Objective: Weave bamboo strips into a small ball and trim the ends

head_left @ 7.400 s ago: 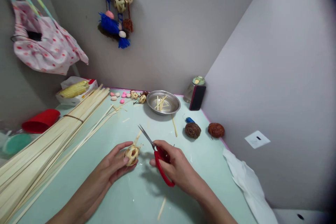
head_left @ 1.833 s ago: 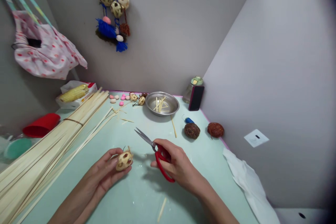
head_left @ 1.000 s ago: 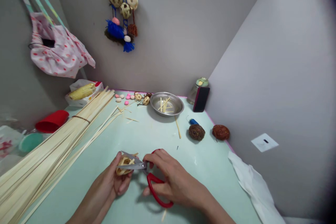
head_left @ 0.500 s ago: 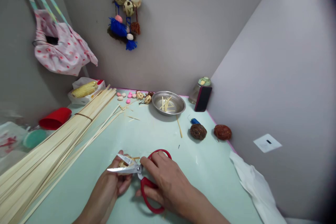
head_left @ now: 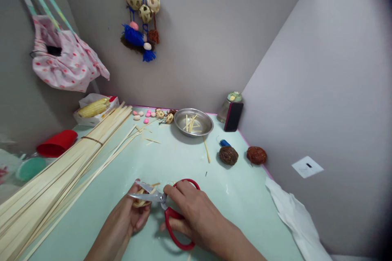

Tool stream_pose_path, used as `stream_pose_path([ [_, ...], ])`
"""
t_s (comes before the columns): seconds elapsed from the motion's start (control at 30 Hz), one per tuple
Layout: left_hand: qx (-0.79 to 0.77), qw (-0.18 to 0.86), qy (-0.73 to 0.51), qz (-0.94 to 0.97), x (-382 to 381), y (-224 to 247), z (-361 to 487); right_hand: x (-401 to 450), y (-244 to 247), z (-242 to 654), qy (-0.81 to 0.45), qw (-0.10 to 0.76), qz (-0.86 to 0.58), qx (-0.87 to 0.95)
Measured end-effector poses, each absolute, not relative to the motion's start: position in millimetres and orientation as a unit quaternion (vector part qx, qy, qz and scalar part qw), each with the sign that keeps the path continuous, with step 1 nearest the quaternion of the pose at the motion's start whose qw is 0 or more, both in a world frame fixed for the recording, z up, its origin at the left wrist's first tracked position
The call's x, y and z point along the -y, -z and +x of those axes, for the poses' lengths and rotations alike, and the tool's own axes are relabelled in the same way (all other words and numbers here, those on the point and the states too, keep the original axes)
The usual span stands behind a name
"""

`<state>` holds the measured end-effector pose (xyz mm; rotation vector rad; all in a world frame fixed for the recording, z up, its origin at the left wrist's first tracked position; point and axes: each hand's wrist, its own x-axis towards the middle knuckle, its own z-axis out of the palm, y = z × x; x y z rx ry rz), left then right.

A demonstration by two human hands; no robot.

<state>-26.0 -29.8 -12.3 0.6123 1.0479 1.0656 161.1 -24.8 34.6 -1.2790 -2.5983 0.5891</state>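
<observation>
Red-handled scissors (head_left: 180, 246) are in my right hand (head_left: 196, 212), fingers through the loops and blades apart, pointing left. My left hand (head_left: 128, 212) is closed around a small woven ball of pale strips (head_left: 142, 202), partly hidden behind the blades. A loose strip end sticks out of the ball to the right, close to the scissor blades. Both hands are low over the pale green table (head_left: 245, 212), near its front.
Left lies a tied bundle of pale flat strips (head_left: 73, 163). At the back are a metal bowl (head_left: 202, 130) with cut strips, small woven balls and pink pebbles (head_left: 146, 121). Brown (head_left: 228, 155) and reddish yarn balls (head_left: 256, 155), a phone (head_left: 234, 117) and a jar stand right.
The view has shifted slightly. The woven ball shows more below the blades, and the scissor blades have closed a little; both hands keep their grip.
</observation>
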Motion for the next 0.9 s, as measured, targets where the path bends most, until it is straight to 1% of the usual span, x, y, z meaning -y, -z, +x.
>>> stream_pose_path([
  [0.23, -0.47, 0.699, -0.46, 0.282, 29, 10, -28, 18, -33, 169, -0.211, 0.1, -0.443, 0.865],
  [0.4, -0.465, 0.689, -0.452, 0.323, 27, 11, -36, 11, -25, 180, -0.249, 0.213, -0.476, 0.816],
  [0.5, -0.475, 0.685, -0.456, 0.31, 25, 11, -40, 8, -21, 185, -0.266, 0.253, -0.493, 0.789],
  [0.6, -0.492, 0.675, -0.448, 0.32, 23, 10, -41, 6, -15, 187, -0.265, 0.253, -0.513, 0.776],
  [0.73, -0.493, 0.659, -0.442, 0.356, 22, 8, -41, 6, -12, 185, -0.253, 0.222, -0.559, 0.758],
  [0.9, -0.523, 0.615, -0.456, 0.373, 21, 6, -41, 12, -29, 185, -0.284, 0.218, -0.52, 0.775],
])
